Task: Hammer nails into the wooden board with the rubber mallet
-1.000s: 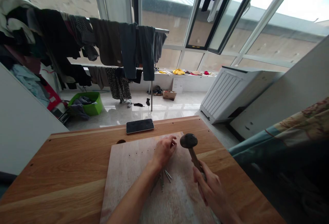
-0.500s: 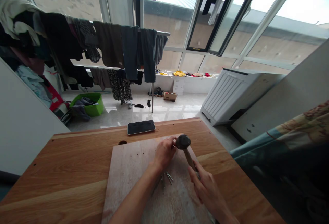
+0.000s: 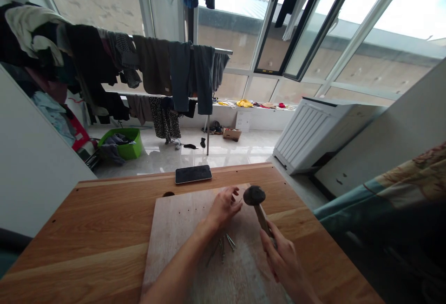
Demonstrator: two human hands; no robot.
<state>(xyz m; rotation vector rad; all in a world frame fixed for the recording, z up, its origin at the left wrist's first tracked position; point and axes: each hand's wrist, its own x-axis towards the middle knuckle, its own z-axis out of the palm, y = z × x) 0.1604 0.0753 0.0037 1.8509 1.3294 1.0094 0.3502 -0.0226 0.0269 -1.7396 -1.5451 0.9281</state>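
Note:
A pale wooden board (image 3: 174,243) lies on the wooden table. Over its far right part is my left hand (image 3: 225,206), its thumb and fingers apart. A thin, light sliver that looks like a nail (image 3: 240,200) shows beside those fingertips; its lower end is hard to make out. My right hand (image 3: 284,253) grips the handle of a hammer (image 3: 255,196), whose dark head is raised just right of the left fingers. Several loose nails (image 3: 223,247) lie on the board near my left forearm. A row of small dark dots (image 3: 188,210) runs along the board's far side.
A phone (image 3: 193,174) lies near the table's (image 3: 104,229) far edge. Behind the board sits a small dark round thing (image 3: 168,194). Beyond are a clothes rack with laundry (image 3: 153,67), a green tub (image 3: 130,146) and a white ribbed cabinet (image 3: 306,132). A curtain (image 3: 383,188) hangs at right.
My left fingers have spread apart from their pinch near the hammer head. The hammer has shifted slightly right, away from them. The whole view has tilted a little.

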